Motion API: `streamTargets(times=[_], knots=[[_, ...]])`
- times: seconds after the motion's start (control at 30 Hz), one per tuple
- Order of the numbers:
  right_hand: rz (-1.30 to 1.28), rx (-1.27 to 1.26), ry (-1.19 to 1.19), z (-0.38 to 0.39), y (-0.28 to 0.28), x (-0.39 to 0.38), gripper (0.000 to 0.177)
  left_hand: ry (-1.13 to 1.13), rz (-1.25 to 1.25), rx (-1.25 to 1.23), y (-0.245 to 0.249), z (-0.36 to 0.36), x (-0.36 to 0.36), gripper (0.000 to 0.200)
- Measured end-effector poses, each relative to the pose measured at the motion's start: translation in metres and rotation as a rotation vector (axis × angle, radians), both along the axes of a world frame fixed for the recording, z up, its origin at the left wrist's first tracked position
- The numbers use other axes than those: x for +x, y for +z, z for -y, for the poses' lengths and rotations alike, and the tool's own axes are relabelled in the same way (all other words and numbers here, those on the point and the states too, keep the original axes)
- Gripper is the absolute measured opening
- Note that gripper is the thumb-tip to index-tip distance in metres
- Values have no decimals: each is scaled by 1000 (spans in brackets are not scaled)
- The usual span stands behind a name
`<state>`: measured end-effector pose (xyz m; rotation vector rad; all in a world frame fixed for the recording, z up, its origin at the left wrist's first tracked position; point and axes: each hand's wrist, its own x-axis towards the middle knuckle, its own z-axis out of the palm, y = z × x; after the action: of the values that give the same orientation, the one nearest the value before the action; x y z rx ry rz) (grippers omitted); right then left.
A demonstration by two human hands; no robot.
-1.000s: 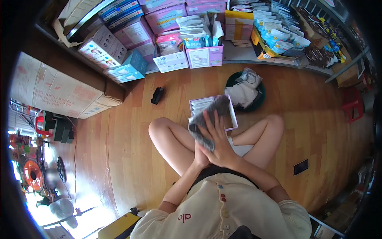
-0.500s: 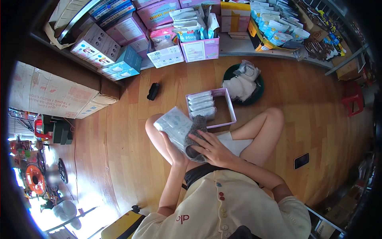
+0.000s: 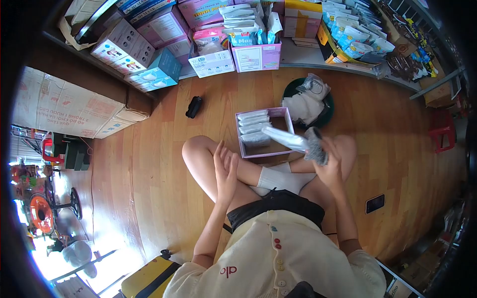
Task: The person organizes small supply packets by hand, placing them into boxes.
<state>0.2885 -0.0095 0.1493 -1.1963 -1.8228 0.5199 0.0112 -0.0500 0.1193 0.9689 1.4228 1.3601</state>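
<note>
My right hand (image 3: 330, 163) is closed around a grey fuzzy cloth (image 3: 315, 149) above my right shin. A white plastic-wrapped packet (image 3: 285, 138), seen nearly edge-on, sticks out leftward from the cloth, over the open box. My left hand (image 3: 226, 166) is raised by my left knee with its fingers stretched out and nothing in it. In front of my crossed legs stands the open lilac-edged box (image 3: 239, 135), with several white wrapped packets (image 3: 254, 126) in a row along its left side.
Behind the box sits a dark green basin (image 3: 328, 111) holding white plastic packaging (image 3: 304, 107). A black object (image 3: 194, 107) lies on the floor at left, a phone (image 3: 375, 203) at right. Stocked boxes (image 3: 257, 57) line the shelf ahead. A red stool (image 3: 441, 135) stands far right.
My right hand has swung right and forward with the grey cloth and the packet, turning the packet edge-on. My left hand has let go of the packet.
</note>
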Motion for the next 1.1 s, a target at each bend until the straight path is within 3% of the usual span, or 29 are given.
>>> streamTargets(times=[0.07, 0.1, 0.17, 0.23, 0.3, 0.5, 0.57, 0.63, 0.7, 0.73, 0.8, 0.93, 1.1], knots=[[-133, -97, -46, -5, 3, 8, 29, -17, -87, 24, -7, -10, -5, 60], [-132, -96, -44, -5, 2, 8, 29, -33, -174, 48, -5, -13, -5, 60], [-519, -411, -51, -4, -1, 8, 25, -138, -150, 40, -2, -14, 0, 61], [-605, -442, -6, -5, 4, -4, 22, -242, -129, 31, 1, -12, 8, 62], [-773, -563, 31, 0, -6, -14, 23, -296, 133, -19, 1, -9, 18, 62], [-608, -575, 20, 5, -25, -24, 25, -242, 227, -53, 13, -17, 12, 34], [-438, -595, -66, 5, -30, -15, 25, -200, 141, -12, 12, -20, 4, 32], [-462, -542, -139, 3, -23, -7, 24, -169, 38, 23, 12, -27, -11, 29], [-483, -489, -216, 4, -22, 4, 23, -219, -445, 148, 18, -39, -29, 28], [-517, -471, -224, 5, -24, 11, 22, -225, -443, 149, 31, -44, -29, 28], [-582, -458, -219, 7, -23, 19, 20, -353, -720, 262, 55, -52, -29, 28], [-588, -477, -223, 12, -21, 21, 19, -415, -752, 351, 40, -71, -15, 28], [-538, -492, -238, 18, -17, 21, 17, -607, -1068, 432, 20, -83, -5, 33]])
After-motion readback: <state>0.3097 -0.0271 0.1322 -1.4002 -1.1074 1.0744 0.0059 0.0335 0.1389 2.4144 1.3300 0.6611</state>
